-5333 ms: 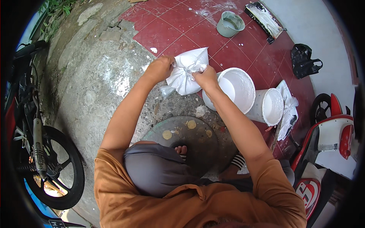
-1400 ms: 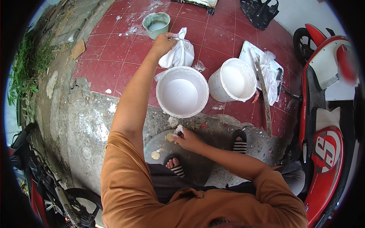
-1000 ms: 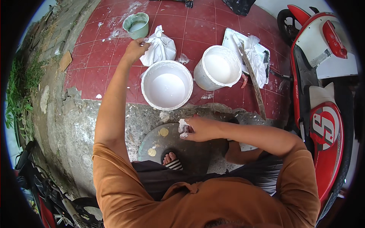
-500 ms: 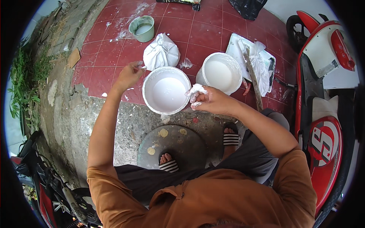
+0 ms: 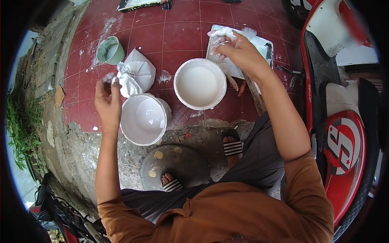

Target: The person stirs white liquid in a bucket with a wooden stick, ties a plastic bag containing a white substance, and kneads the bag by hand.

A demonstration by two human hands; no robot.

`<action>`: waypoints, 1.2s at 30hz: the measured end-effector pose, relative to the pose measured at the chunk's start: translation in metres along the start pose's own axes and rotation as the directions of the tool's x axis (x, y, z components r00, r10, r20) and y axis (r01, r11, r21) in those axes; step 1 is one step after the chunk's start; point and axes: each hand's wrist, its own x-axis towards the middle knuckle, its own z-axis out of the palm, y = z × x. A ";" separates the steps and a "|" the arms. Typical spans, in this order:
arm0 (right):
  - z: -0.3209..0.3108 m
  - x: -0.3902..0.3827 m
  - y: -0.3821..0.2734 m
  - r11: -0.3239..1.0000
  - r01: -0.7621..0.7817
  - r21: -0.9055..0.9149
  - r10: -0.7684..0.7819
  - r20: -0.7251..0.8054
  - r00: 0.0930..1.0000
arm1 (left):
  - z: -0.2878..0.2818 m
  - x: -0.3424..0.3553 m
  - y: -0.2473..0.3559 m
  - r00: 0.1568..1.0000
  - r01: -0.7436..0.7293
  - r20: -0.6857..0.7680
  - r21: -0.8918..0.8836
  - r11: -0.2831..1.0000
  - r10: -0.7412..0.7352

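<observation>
My left hand (image 5: pixel 108 99) is raised beside a tied white bag (image 5: pixel 139 73) and a white bucket (image 5: pixel 122 125) of white liquid. Its fingers are apart, with whitish smears on the tips. White paste coats the fingers of my right hand (image 5: pixel 239 50), which hovers above a white tray (image 5: pixel 265 50) at the far right. Those fingers are bent and spread from the thumb, with nothing distinct between them. Between my arms stands a second white bucket (image 5: pixel 200 85), filled with off-white liquid. My right hand partly hides the tray and the clear plastic (image 5: pixel 249 33) on it.
A green pot (image 5: pixel 110 50) stands at the back left on red tiles (image 5: pixel 182 30). A wooden stick (image 5: pixel 256 97) leans near the tray. A round grey slab (image 5: pixel 190 166) lies by my feet. Motorbikes flank me, including a red and white one (image 5: pixel 344 162) at right.
My right hand has moved from the left bucket's rim, away and right, to above the tray. My left hand has turned its fingers upward. The view has shifted right, and the left bucket looks tilted.
</observation>
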 end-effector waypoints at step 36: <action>-0.066 -0.036 -0.023 0.989 0.142 0.050 -0.118 -0.328 0.937 | 0.406 -0.148 0.067 0.788 0.557 0.525 -0.386 0.735 -0.322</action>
